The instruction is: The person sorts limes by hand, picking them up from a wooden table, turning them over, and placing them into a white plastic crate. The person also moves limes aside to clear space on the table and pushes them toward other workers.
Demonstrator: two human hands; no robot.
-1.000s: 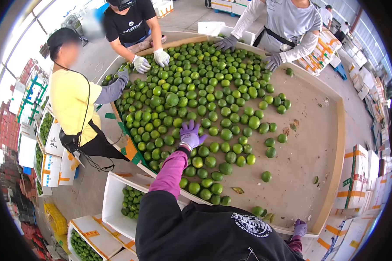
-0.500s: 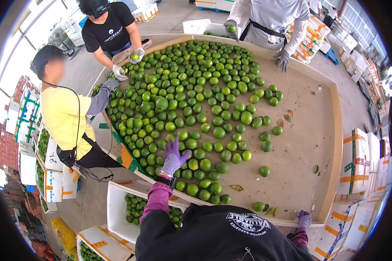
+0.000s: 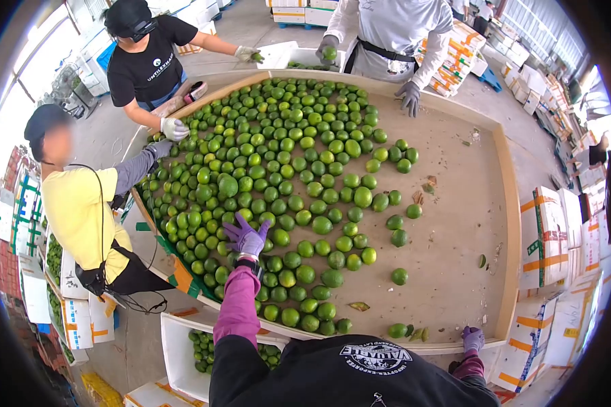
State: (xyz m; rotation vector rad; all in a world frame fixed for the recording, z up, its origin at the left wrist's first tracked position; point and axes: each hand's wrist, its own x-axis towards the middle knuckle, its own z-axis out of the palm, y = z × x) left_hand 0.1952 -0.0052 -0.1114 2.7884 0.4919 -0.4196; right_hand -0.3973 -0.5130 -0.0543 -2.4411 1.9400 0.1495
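Observation:
My left hand (image 3: 246, 237), in a purple glove, lies over the green limes (image 3: 278, 156) at the near left of the wooden-rimmed table, fingers spread, touching fruit and gripping none. At the table's near right corner, my right hand (image 3: 472, 338) rests on the rim (image 3: 506, 271) in a like glove, its fingers folded over the edge; whether anything is under them is hidden. Limes cover the table's left and middle part, with a few single ones farther right. A leaf (image 3: 359, 306) lies near the front edge.
Three people stand round the table: one in yellow (image 3: 81, 217) at left, one in black (image 3: 146, 68) at back left, one in grey (image 3: 394, 34) at the back holding a lime. A white box of limes (image 3: 183, 353) is below the near rim; stacked boxes (image 3: 544, 237) stand right.
My left hand has moved left and farther over the limes. The person in black has stretched one arm toward the white box at the back. The whole view has shifted slightly.

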